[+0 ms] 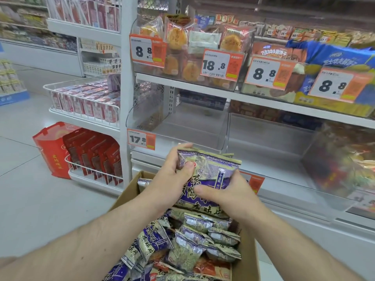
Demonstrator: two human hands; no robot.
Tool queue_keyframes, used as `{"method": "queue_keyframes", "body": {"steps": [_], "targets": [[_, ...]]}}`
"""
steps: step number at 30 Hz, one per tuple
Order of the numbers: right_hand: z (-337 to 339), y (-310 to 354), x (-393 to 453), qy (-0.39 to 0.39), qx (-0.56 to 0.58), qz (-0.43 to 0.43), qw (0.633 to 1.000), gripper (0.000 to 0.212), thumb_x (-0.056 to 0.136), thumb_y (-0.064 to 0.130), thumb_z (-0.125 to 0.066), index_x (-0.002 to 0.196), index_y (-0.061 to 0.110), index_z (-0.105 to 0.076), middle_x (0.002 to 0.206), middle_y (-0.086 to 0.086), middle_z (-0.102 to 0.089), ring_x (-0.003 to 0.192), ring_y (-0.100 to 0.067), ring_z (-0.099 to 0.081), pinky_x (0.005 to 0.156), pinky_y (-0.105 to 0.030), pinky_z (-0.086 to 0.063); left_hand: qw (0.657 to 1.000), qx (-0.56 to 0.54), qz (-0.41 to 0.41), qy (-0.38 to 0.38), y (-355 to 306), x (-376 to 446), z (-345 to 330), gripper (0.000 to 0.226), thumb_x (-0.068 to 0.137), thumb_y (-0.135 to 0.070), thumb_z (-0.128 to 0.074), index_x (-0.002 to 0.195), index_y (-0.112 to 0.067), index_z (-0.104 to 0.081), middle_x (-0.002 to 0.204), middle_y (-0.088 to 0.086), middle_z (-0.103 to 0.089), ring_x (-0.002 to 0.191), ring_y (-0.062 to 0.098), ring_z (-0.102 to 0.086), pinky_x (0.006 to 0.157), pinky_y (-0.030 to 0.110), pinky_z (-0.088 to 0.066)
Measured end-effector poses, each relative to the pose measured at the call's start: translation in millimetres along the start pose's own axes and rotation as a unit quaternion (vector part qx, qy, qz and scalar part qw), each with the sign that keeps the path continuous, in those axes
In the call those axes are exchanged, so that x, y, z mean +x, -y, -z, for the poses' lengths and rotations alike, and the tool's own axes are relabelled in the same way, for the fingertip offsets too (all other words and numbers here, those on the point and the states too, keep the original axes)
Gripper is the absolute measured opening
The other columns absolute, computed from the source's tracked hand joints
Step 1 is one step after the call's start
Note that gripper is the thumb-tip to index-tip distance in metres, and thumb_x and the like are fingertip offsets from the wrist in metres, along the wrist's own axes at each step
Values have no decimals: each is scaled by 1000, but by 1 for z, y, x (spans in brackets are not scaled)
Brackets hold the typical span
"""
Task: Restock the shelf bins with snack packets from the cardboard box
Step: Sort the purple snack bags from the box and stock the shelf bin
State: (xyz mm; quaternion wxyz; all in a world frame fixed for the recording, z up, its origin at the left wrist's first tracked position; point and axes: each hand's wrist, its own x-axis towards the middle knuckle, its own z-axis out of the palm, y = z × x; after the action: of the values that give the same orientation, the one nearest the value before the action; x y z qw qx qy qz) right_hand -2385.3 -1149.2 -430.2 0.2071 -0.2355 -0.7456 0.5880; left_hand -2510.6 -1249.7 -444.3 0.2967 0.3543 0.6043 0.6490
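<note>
Both my hands hold a stack of purple-and-tan snack packets above the open cardboard box. My left hand grips the stack's left side, thumb pressed on its front. My right hand grips the lower right side, thumb across the front. Several more of the same packets lie loose in the box below. Just behind the stack stands a clear shelf bin with a 17.8 price tag, and nothing shows inside it.
A second clear bin sits to the right, then a bin of colourful packets. The shelf above holds pastry and biscuit bins with price tags. A white wire rack and a red carton stand on the floor at left.
</note>
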Motion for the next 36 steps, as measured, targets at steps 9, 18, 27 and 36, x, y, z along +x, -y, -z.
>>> {"method": "queue_keyframes", "body": {"steps": [9, 18, 27, 36], "targets": [[61, 28, 15, -16, 150, -162, 975, 43, 60, 17, -77, 102, 5, -73, 98, -16, -75, 82, -29, -72, 84, -41, -56, 994, 62, 86, 25, -37, 48, -48, 36, 99, -45, -52, 130, -30, -41, 121, -9, -56, 91, 5, -58, 65, 20, -42], [171, 13, 96, -145, 189, -217, 947, 33, 81, 14, -69, 113, 4, -68, 107, -16, -73, 106, -33, -68, 96, -47, -52, 964, 262, -20, -42, -21, 143, -78, 57, 93, -39, -61, 144, -21, -42, 142, -3, -49, 128, 16, -48, 102, 30, -38], [181, -54, 213, -149, 24, -182, 971, 54, 76, 23, -83, 122, 9, -57, 116, 5, -53, 107, -14, -46, 91, -26, -33, 929, 369, 17, 30, 11, 162, -88, 88, 85, 1, -40, 157, -40, -12, 160, -8, -31, 130, 29, -48, 78, 28, -44], [172, -96, 251, -181, -334, -169, 909, 64, 67, 61, -80, 111, 17, -62, 100, -1, -67, 92, -24, -65, 80, -29, -51, 928, 369, 9, 58, 12, 160, -84, 90, 86, 2, -43, 157, -40, -7, 161, -11, -26, 133, 25, -47, 97, 35, -47]]}}
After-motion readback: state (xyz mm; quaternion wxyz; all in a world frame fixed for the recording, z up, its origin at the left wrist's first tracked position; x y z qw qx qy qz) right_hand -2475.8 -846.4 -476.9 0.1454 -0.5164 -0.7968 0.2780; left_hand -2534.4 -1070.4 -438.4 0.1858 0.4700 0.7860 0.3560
